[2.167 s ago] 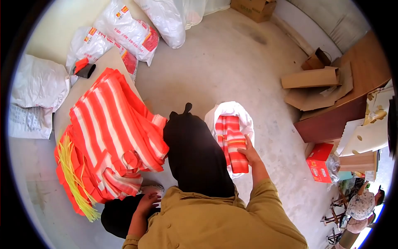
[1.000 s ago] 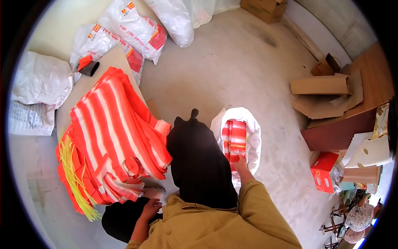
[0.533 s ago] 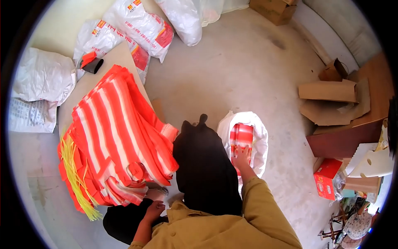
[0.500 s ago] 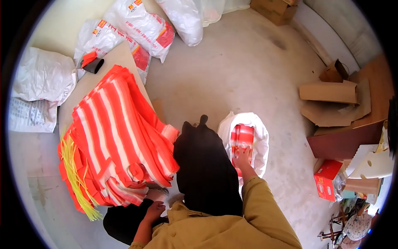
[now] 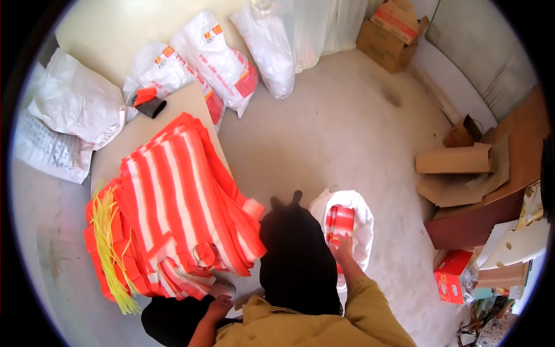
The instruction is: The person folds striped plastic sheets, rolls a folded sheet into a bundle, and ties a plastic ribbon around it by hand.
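Observation:
My right hand [image 5: 342,247] reaches into a white woven sack [image 5: 365,222] on the floor. Its fingers lie extended against a folded red-and-white striped bundle [image 5: 340,220] inside, and it grips nothing that I can see. My left hand [image 5: 219,306] rests low by my dark-clothed leg, loosely open, with nothing visible in it. Close to it, on the left, a large stack of red-and-white striped plastic bags [image 5: 173,188] lies on a board. Yellow strips [image 5: 110,251] are draped over the stack's left side.
Filled white sacks [image 5: 217,61] line the back wall. A black-and-red item [image 5: 151,104] lies on the board's far end [image 5: 188,98]. Cardboard boxes [image 5: 388,43] stand at the back right. Opened cardboard [image 5: 454,161] and a red box [image 5: 454,277] are on the right.
The view has tilted up, so everything sits lower in the picture and more of the back wall shows. My right hand stays at the bundle in the sack; my left hand remains by my leg.

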Demonstrator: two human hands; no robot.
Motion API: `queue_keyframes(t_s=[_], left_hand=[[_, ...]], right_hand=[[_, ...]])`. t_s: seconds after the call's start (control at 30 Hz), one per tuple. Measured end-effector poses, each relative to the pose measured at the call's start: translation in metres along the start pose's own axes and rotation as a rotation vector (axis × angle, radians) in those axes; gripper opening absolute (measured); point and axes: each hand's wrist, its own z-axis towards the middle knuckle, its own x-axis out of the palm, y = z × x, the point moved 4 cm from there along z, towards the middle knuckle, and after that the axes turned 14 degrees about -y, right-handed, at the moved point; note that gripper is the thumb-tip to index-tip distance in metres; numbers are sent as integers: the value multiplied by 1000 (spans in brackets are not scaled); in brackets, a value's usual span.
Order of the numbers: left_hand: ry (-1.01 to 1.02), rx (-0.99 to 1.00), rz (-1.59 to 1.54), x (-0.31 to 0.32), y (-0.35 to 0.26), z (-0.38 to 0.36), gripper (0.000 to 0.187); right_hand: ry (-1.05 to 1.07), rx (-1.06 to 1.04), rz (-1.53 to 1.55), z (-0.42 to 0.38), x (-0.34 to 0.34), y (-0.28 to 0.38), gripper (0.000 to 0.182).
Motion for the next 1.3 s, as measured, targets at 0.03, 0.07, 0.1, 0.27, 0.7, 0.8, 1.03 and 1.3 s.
queue_keyframes(t_s=[0.03,0.07,0.1,0.27,0.7,0.8,1.03,1.3], left_hand=[[-21,42,20,2,3,3,50],[-29,59,9,2,7,4,50],[-35,75,-3,1,4,2,49],[-69,102,-66,-1,4,2,45],[-76,284,-119,29,41,47,41],[-176,375,-183,39,49,55,22],[-10,354,-116,46,60,71,35],[126,170,-125,46,33,43,56]], right_hand=[[20,-23,20,-3,-10,11,66],[24,-17,28,-2,-12,14,66],[27,-10,34,-3,-15,16,67],[-85,-30,291,41,-45,37,70],[-323,-725,350,6,-218,344,49],[-236,-802,137,-14,-214,361,46],[-242,-752,167,0,-207,357,42],[-147,-649,131,-2,-207,358,36]])
